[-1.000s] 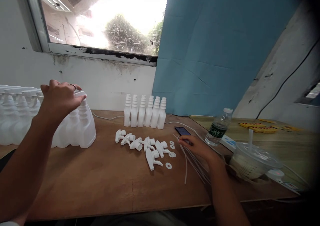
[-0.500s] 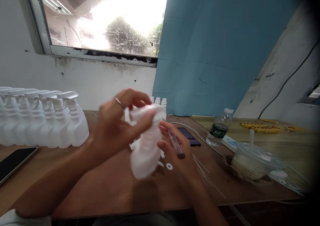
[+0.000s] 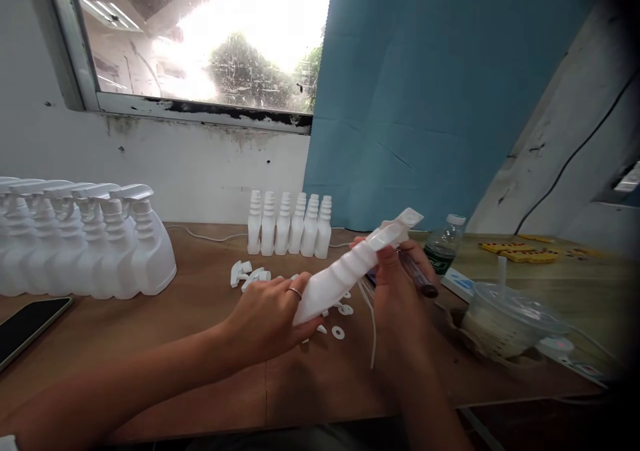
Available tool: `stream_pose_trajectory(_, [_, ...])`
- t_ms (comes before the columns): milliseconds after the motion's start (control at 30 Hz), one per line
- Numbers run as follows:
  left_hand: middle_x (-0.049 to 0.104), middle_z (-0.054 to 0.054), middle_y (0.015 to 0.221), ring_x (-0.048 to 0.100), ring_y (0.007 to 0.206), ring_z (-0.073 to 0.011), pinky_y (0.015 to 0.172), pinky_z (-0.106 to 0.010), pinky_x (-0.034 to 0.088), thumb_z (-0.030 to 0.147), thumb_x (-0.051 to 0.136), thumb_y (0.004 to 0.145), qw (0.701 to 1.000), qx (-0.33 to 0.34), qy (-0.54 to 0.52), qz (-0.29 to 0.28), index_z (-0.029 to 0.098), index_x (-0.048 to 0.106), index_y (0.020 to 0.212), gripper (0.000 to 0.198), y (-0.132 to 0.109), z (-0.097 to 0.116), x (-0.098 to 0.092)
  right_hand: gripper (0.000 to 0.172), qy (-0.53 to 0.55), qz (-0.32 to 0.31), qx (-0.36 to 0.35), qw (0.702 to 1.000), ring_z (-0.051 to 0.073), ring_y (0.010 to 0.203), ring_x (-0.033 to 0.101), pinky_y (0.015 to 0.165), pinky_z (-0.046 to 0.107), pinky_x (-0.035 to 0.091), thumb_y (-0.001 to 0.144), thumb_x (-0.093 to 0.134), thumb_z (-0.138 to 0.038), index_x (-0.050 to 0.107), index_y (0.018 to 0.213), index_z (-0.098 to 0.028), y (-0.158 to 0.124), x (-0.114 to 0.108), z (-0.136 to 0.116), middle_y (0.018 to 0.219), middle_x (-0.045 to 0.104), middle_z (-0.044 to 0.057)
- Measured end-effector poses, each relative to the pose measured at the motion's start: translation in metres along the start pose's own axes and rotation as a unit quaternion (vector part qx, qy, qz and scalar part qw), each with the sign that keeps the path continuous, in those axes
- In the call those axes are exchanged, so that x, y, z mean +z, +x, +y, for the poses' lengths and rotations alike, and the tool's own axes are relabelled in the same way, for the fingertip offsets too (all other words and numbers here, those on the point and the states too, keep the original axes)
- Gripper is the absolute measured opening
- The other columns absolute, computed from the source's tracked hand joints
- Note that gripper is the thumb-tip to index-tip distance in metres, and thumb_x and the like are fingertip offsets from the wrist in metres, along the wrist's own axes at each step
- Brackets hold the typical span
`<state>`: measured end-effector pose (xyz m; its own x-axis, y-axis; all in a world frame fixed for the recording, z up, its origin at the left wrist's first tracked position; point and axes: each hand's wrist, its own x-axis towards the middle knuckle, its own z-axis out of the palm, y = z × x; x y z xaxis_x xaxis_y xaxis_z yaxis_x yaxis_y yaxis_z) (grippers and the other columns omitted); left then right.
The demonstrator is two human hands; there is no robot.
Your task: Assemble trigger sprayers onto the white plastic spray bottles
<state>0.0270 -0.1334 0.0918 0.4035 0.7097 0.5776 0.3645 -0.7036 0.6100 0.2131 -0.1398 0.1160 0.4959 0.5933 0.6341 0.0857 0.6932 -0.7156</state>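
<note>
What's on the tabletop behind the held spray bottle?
White washers and partly hidden trigger sprayer heads show around the spray bottle and left hand; whatever these cover cannot be seen.

Brown tabletop [image 3: 200, 291] — 6 upright bottles [image 3: 283, 228] | spray-bottle row [image 3: 117, 261], left | dark phone [image 3: 35, 328] | trigger heads [image 3: 257, 276] | white washers [image 3: 341, 336]

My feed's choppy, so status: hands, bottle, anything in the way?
Left hand grips white bottle by base. Right hand at neck, also holding tool. Bottle tilted above table. Loose trigger heads beyond left hand.
</note>
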Motion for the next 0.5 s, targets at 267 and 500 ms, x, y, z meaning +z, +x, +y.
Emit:
stream_pose_trajectory(267, [0.068,-0.004,0.088,0.065,0.076,-0.0218,0.062,-0.027,0.049,0.044,0.077,0.068,0.841,-0.18,-0.364,-0.358,0.02,0.067,0.102,0.043,0.007,-0.007,-0.047,0.039,0.131,-0.206,0.049,0.968,0.029,0.097,0.066,0.094,0.052,0.049,0.082,0.048,-0.065,0.056,0.093,-0.029,0.004,-0.012,0.002,0.091,0.072,0.006])
stream_pose_trajectory(500, [0.054,-0.003,0.037,0.04,0.024,-0.019,0.024,-0.029,0.029,0.066,0.056,0.068,0.524,-0.237,-0.59,-0.567,0.014,0.067,0.092,0.058,-0.001,-0.089,-0.036,0.027,0.43,-0.244,0.041,0.868,0.023,0.085,0.071,0.083,0.042,0.057,0.068,0.079,-0.047,0.067,0.09,-0.037,-0.009,-0.004,0.005,0.089,0.075,-0.006])
